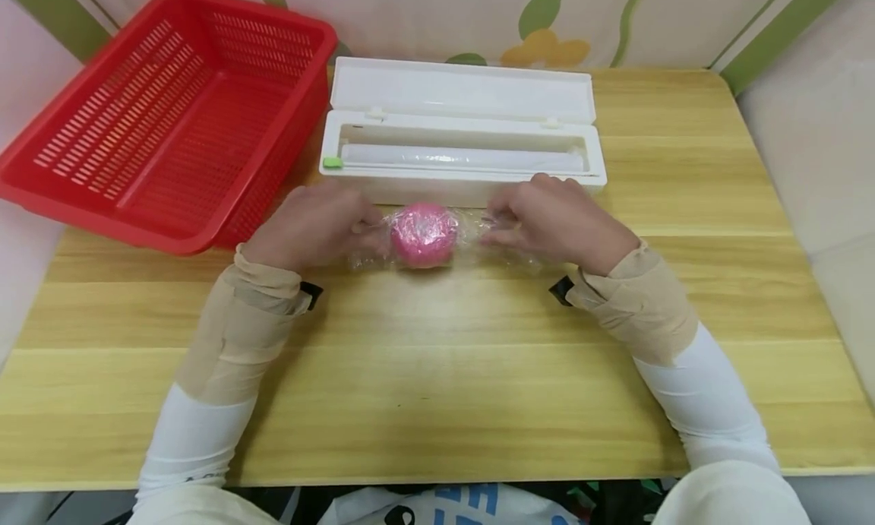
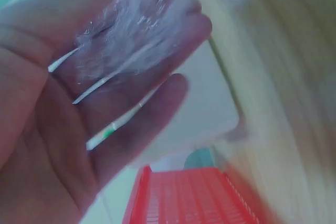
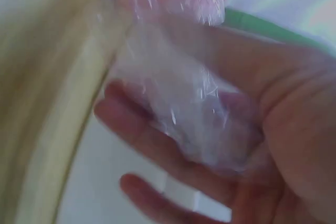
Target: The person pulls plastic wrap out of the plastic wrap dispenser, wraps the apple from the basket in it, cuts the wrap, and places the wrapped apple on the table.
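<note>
A round pink object is wrapped in clear cling film and sits between the two hands, close to the front of a white film dispenser box. Twisted ends of the film stick out to both sides. My left hand pinches the left end; in the left wrist view the crumpled film lies between thumb and fingers. On the other side, my right hand pinches the right end, and the right wrist view has the film bunched between its thumb and fingers.
Behind the hands, the dispenser's lid stands raised, with a film roll inside and a green slider at its left. A red plastic basket takes up the back left of the wooden table. A patterned curtain hangs behind.
</note>
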Demonstrator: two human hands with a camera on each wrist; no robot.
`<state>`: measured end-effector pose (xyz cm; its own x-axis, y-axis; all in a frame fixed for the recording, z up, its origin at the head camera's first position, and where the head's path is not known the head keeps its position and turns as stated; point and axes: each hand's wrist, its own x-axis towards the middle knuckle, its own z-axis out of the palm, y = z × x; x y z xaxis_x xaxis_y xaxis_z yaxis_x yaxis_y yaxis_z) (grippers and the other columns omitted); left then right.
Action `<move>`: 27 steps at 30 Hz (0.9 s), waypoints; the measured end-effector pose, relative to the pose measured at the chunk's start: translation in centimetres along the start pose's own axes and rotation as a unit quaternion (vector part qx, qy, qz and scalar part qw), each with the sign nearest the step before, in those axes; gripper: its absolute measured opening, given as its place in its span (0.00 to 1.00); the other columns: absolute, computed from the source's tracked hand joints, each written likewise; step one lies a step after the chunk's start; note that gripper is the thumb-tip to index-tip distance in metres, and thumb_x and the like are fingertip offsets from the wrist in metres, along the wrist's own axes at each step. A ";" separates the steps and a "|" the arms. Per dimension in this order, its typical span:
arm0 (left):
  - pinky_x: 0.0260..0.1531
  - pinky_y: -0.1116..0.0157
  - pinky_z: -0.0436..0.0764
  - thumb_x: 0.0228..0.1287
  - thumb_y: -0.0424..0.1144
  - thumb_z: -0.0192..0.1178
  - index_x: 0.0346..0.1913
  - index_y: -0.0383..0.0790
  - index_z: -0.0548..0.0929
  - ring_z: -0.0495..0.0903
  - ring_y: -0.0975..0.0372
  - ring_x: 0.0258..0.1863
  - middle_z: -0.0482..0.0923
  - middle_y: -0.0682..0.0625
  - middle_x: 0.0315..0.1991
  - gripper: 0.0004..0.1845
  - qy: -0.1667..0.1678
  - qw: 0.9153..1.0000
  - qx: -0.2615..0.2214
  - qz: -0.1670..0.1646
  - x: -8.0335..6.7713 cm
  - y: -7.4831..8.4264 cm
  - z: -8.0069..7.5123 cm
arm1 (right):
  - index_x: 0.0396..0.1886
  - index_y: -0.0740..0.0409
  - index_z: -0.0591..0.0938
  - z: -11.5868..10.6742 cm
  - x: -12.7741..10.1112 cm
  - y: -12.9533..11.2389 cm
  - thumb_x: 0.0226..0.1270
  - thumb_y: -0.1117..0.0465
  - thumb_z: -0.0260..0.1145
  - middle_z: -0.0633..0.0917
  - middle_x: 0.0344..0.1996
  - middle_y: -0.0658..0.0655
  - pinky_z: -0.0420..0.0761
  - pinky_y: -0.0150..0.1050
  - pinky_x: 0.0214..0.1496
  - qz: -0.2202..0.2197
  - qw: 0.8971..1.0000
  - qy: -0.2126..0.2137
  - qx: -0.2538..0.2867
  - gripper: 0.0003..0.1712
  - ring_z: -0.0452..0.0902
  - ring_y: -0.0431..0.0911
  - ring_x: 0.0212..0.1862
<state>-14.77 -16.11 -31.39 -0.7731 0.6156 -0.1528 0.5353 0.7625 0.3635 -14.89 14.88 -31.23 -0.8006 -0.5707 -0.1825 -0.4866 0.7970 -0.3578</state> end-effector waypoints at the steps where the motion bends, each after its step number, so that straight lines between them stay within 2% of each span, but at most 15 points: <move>1: 0.32 0.61 0.80 0.58 0.47 0.80 0.35 0.55 0.95 0.79 0.61 0.29 0.88 0.58 0.26 0.05 0.009 1.000 0.007 0.011 0.0 0.1 0.1 | 0.40 0.46 0.91 0.1 0.2 -0.1 0.67 0.47 0.77 0.91 0.32 0.47 0.81 0.48 0.38 -0.008 1.000 0.003 0.007 0.10 0.85 0.46 0.35; 3: 0.30 0.61 0.79 0.59 0.46 0.79 0.37 0.54 0.96 0.78 0.61 0.27 0.90 0.59 0.27 0.04 0.024 0.999 0.022 0.030 0.1 0.3 0.3 | 0.31 0.45 0.92 0.3 0.3 -0.2 0.68 0.51 0.77 0.89 0.26 0.45 0.78 0.44 0.34 -0.018 1.000 0.004 0.017 0.07 0.79 0.42 0.28; 6: 0.29 0.61 0.79 0.59 0.47 0.79 0.40 0.54 0.96 0.80 0.62 0.28 0.91 0.59 0.30 0.08 0.020 0.999 0.028 0.038 0.1 0.6 0.4 | 0.36 0.44 0.93 0.2 0.2 -0.2 0.67 0.49 0.78 0.91 0.32 0.44 0.80 0.44 0.35 -0.009 1.000 0.003 0.006 0.06 0.82 0.42 0.31; 10: 0.33 0.59 0.84 0.57 0.53 0.80 0.49 0.49 0.94 0.86 0.61 0.35 0.92 0.55 0.38 0.19 0.002 0.999 0.031 0.010 -0.1 0.7 0.2 | 0.55 0.48 0.90 -0.2 -0.4 -0.2 0.61 0.40 0.79 0.93 0.42 0.50 0.83 0.50 0.38 0.019 1.000 -0.004 -0.015 0.27 0.87 0.48 0.40; 12: 0.35 0.58 0.85 0.57 0.54 0.80 0.51 0.47 0.93 0.87 0.60 0.38 0.92 0.54 0.41 0.22 -0.002 1.000 0.031 0.002 -0.3 0.7 0.1 | 0.63 0.50 0.86 -0.3 -0.6 -0.2 0.60 0.38 0.80 0.93 0.49 0.53 0.86 0.53 0.42 0.018 1.000 -0.003 -0.015 0.36 0.89 0.50 0.46; 14: 0.33 0.59 0.84 0.57 0.53 0.80 0.50 0.48 0.94 0.85 0.61 0.35 0.92 0.55 0.39 0.20 -0.001 1.000 0.025 0.008 -0.3 0.7 0.1 | 0.63 0.50 0.86 -0.2 -0.5 -0.2 0.62 0.39 0.79 0.92 0.52 0.54 0.87 0.55 0.42 0.005 1.000 0.006 -0.010 0.34 0.89 0.49 0.46; 15: 0.32 0.60 0.83 0.58 0.52 0.79 0.48 0.49 0.94 0.83 0.61 0.33 0.92 0.56 0.36 0.17 0.000 1.000 0.022 0.015 -0.2 0.8 0.1 | 0.61 0.50 0.88 -0.1 -0.4 -0.3 0.63 0.41 0.79 0.93 0.50 0.52 0.87 0.54 0.42 -0.005 1.000 0.014 -0.006 0.30 0.89 0.48 0.43; 18: 0.27 0.62 0.77 0.58 0.48 0.79 0.41 0.53 0.96 0.78 0.63 0.26 0.89 0.60 0.28 0.09 0.013 0.999 0.028 0.038 -0.2 1.1 0.3 | 0.48 0.45 0.93 0.3 0.0 -0.5 0.65 0.47 0.79 0.94 0.41 0.47 0.84 0.49 0.36 -0.031 0.999 0.039 -0.002 0.15 0.86 0.44 0.35; 21: 0.23 0.63 0.73 0.58 0.46 0.79 0.39 0.56 0.96 0.75 0.63 0.23 0.87 0.60 0.25 0.06 0.028 0.998 0.045 0.045 -0.2 1.5 0.5 | 0.38 0.41 0.94 0.5 0.2 -0.6 0.65 0.49 0.79 0.93 0.34 0.43 0.78 0.44 0.30 -0.050 0.997 0.056 -0.004 0.05 0.83 0.40 0.30; 24: 0.24 0.63 0.74 0.60 0.47 0.78 0.41 0.55 0.96 0.76 0.63 0.24 0.88 0.60 0.26 0.07 0.025 0.998 0.044 0.047 -0.2 1.5 0.5 | 0.38 0.41 0.94 0.5 0.1 -0.7 0.65 0.47 0.78 0.94 0.35 0.43 0.79 0.44 0.32 -0.047 0.998 0.048 -0.005 0.06 0.87 0.41 0.35; 27: 0.26 0.64 0.77 0.61 0.51 0.77 0.44 0.52 0.95 0.78 0.64 0.26 0.89 0.59 0.29 0.12 0.016 0.998 0.037 0.042 -0.2 1.4 0.5 | 0.49 0.42 0.92 0.4 -0.1 -0.6 0.65 0.43 0.78 0.94 0.42 0.47 0.82 0.48 0.33 -0.024 0.999 0.028 -0.013 0.16 0.89 0.47 0.41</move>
<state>-13.65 -15.06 -31.32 -0.7343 0.6723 -0.0942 0.6217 0.7217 0.3043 -14.40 14.36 -31.37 -0.7941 -0.5970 -0.1142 -0.5333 0.7744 -0.3404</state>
